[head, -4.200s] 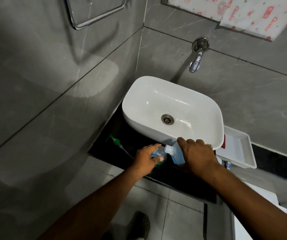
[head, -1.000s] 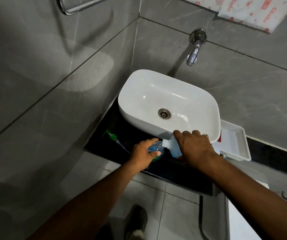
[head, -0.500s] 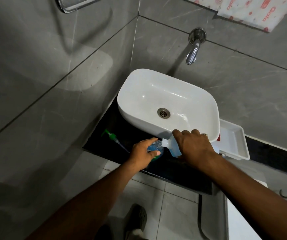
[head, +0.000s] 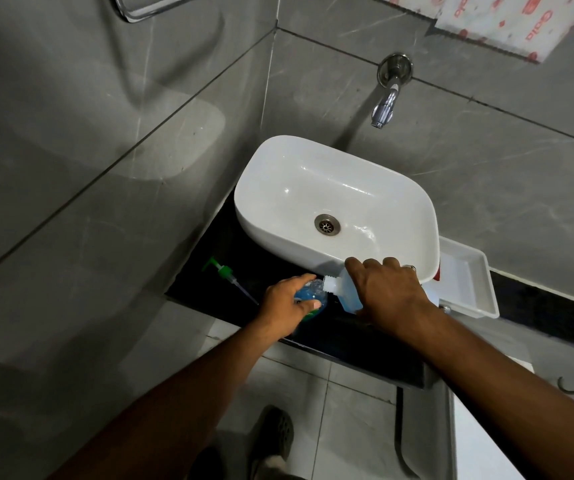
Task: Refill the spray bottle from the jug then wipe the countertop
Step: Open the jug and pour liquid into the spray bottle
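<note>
The left hand (head: 283, 304) is closed around the spray bottle (head: 309, 298), which stands upright on the black countertop (head: 354, 336) just in front of the white basin (head: 337, 211). The bottle is clear, holds blue liquid, and has no spray head fitted; its open neck faces upward between the thumb and fingers.

The right hand (head: 391, 294) grips the jug (head: 342, 292) from above, fingers wrapped over its body. The jug is translucent with blue liquid inside and is tipped toward the left, so that its white threaded spout meets the mouth of the spray bottle. Most of the jug is covered by the hand; its fill level cannot be determined.

The green pump spray head (head: 222, 271) with its dip tube lies on the countertop to the left of the bottle, apart from it and near the left wall.

A white rectangular tray (head: 476, 291) sits on the countertop to the right of the basin, touching or just beside its rim. A chrome wall tap (head: 386, 103) projects from the grey tiled wall above the basin. A drain (head: 327, 224) is visible in the basin floor. A shoe (head: 276, 434) appears on the tiled floor below the countertop edge.
</note>
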### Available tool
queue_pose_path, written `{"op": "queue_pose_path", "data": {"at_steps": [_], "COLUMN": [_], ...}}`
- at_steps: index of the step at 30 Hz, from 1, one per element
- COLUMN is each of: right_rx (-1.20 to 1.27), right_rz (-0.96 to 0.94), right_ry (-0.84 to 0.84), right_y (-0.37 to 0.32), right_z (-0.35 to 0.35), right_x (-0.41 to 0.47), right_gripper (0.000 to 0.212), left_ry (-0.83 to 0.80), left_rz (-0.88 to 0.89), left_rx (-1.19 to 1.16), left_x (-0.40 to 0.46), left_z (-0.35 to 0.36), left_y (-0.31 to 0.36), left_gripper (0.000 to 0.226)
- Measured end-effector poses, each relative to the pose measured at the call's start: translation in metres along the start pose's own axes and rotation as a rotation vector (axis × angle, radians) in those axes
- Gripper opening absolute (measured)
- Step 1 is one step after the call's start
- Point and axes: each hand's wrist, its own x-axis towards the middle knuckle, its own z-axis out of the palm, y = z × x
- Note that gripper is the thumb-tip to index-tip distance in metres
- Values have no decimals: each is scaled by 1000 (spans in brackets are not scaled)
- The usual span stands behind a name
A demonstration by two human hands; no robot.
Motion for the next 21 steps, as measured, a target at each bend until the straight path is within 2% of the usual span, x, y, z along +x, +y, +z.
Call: {"op": "queue_pose_path", "data": {"at_steps": [21], "right_rx": [-5], "right_rz": [2], "right_ry": [-8], "right_y": [0], "right_z": [-1], "right_x": [2], "right_gripper": [72], "left_ry": [-8], "left_rz": [9], "left_rx": [-28], "left_x": [-1], "left_z": [-1], "left_y": [-1], "left_gripper": [55]}}
